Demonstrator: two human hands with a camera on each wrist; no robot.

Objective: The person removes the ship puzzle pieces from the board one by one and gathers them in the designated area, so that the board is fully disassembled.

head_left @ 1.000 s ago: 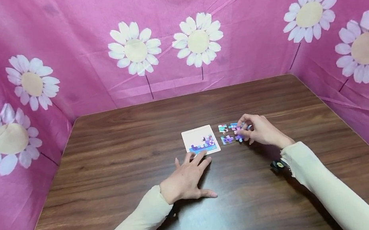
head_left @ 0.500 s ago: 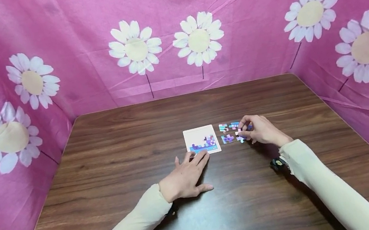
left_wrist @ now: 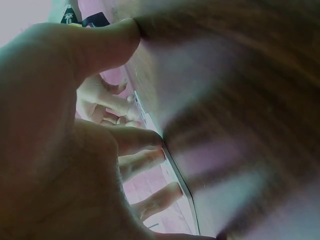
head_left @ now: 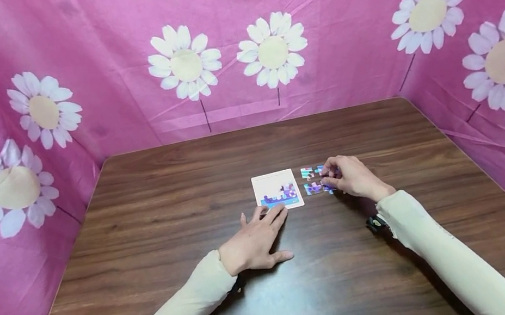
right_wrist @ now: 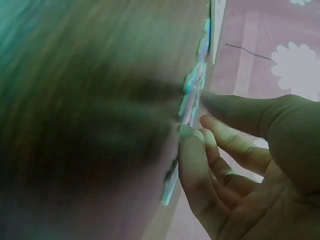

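A white square puzzle board (head_left: 269,183) lies on the table in the head view, with a purple and blue picture along its lower part. My left hand (head_left: 252,243) rests palm down, its extended fingertips on the board's near edge; the left wrist view shows those fingers (left_wrist: 157,200) along that edge. Right of the board are several colourful jigsaw pieces (head_left: 307,173). Over the rightmost ones, my right hand (head_left: 356,178) pinches a puzzle piece (right_wrist: 189,110) between thumb and index finger, low at the table. The fingers partly cover it and its neighbours.
The brown wooden table (head_left: 164,193) carries the board and pieces near its middle. A pink cloth (head_left: 125,106) printed with white daisies surrounds its back and sides. Dark wrist gear (head_left: 376,223) sits under the right cuff.
My right hand has shifted slightly left over the pieces, its fingertips now covering more of the near right piece. The left hand stays on the board; its thumb has drawn slightly towards the fingers.
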